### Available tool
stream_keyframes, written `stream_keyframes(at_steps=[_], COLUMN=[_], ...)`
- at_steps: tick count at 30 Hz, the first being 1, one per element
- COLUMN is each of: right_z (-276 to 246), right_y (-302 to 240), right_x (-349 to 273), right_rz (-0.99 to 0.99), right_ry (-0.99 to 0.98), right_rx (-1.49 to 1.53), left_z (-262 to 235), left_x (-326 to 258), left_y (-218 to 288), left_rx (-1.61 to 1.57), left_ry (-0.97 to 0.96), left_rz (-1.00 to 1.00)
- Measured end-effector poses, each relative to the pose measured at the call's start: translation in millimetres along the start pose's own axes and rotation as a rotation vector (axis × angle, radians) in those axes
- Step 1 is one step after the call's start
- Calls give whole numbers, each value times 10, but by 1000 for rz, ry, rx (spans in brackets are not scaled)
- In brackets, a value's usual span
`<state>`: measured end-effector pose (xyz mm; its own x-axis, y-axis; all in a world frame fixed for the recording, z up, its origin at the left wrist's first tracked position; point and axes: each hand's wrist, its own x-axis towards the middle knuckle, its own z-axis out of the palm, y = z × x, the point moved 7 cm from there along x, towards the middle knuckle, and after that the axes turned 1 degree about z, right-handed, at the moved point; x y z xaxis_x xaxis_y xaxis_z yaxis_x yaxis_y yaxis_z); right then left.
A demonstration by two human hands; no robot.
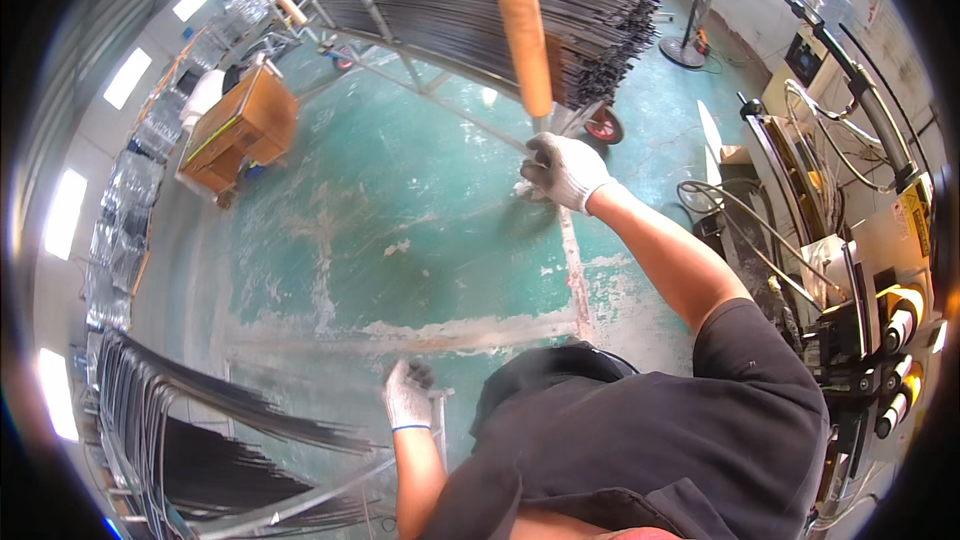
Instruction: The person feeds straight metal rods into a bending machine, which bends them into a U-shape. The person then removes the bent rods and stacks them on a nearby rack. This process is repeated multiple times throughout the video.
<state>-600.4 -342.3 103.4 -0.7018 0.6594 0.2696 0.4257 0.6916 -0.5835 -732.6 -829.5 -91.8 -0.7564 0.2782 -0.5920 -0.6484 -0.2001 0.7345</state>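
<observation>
Both my hands wear white knitted gloves with grey-coated fingers. My right hand (pixel 567 172) is stretched out ahead, its fingers curled around the near corner of a metal rack rail (pixel 478 122). Just above it rises a brown cardboard tube (pixel 522 35), slipped over an upright of that rack. Long thin black strips (pixel 460 5) lie in a thick bundle on the rack. Lower down, my left hand (pixel 408 395) hangs with its fingers loosely bent and nothing visible in them. Beside it stands a metal post with a short crossbar (pixel 440 398); contact between the two cannot be made out.
Another rack of black strips (pixel 215 450) stands at the lower left. A brown wooden cabinet (pixel 245 130) is at the far left. Machinery with loose cables (pixel 800 210) lines the right side. A wheel (pixel 604 126) shows under the far rack, on worn green floor (pixel 370 250).
</observation>
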Motion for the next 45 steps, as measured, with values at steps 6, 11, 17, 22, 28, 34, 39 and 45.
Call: stream_keyframes(at_steps=[6,11,17,22,28,34,39,45], right_z=[-526,-1092,-1547,-1757,-1897,-1789,-1781,-1548], right_y=[902,1395,2546,3290,3801,4251,4082,4295], right_x=[865,1688,2870,3731,4714,5429,5553,5558], right_rz=[177,282,291,411,408,431,299,220], right_ry=[66,8,208,165,37,-7,23,-27], right_rx=[-5,-160,-320,-478,-616,-705,-684,-653], left_z=[2315,4337,6519,7875,8608,8805,9010,9048], left_x=[387,721,802,1126,1766,1701,1633,1623], left_y=[-135,-6,386,529,8,88,122,111], left_rx=[284,473,402,452,495,647,798,828], left_ry=[-266,-659,-1022,-1126,-1110,-893,-806,-784], left_rz=[85,417,646,1019,939,1205,1382,1416])
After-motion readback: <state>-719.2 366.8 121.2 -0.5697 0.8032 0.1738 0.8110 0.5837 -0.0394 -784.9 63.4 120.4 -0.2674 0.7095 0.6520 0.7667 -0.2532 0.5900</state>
